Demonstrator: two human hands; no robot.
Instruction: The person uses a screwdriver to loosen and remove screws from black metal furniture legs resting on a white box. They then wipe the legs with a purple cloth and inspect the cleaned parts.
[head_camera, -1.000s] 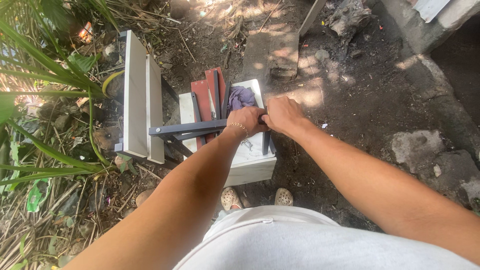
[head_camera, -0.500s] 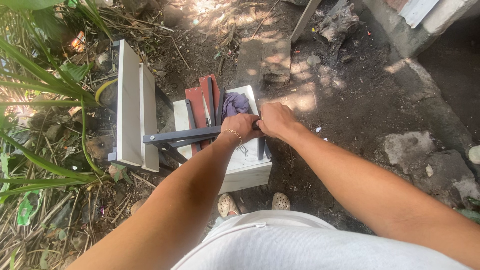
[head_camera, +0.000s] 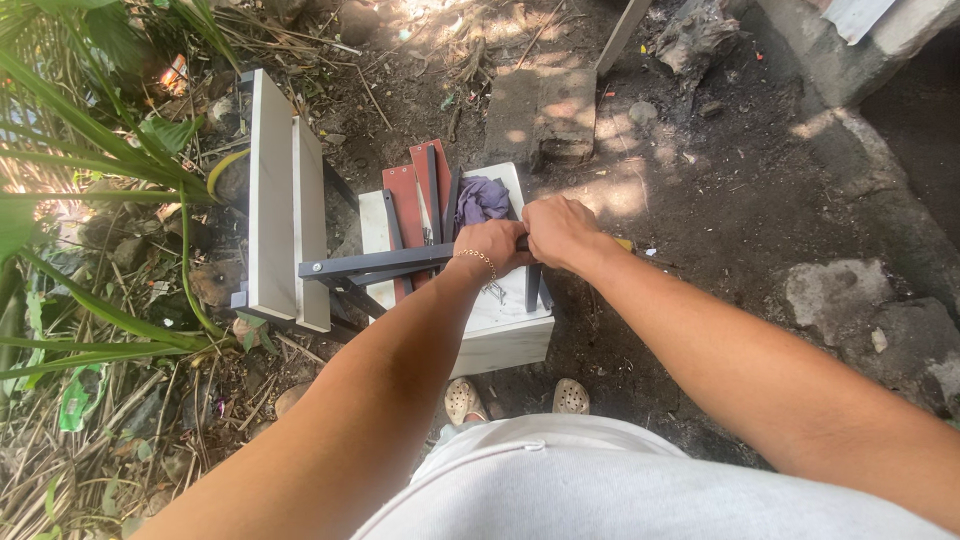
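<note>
Both hands met on the dark metal bar (head_camera: 400, 262) over the white box (head_camera: 505, 325). The left hand (head_camera: 492, 247) had its grip closed around the bar's end; the right hand (head_camera: 558, 230) was clenched beside it, contents hidden. The bar already joined the pale slatted frame (head_camera: 275, 200); loose bars (head_camera: 432, 195), red boards (head_camera: 405, 205) and a purple rag (head_camera: 482, 198) lay unused.

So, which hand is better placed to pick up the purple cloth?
Probably the right hand: it sits just beside the purple cloth, while the left hand grips the dark metal bar lower down.
</note>
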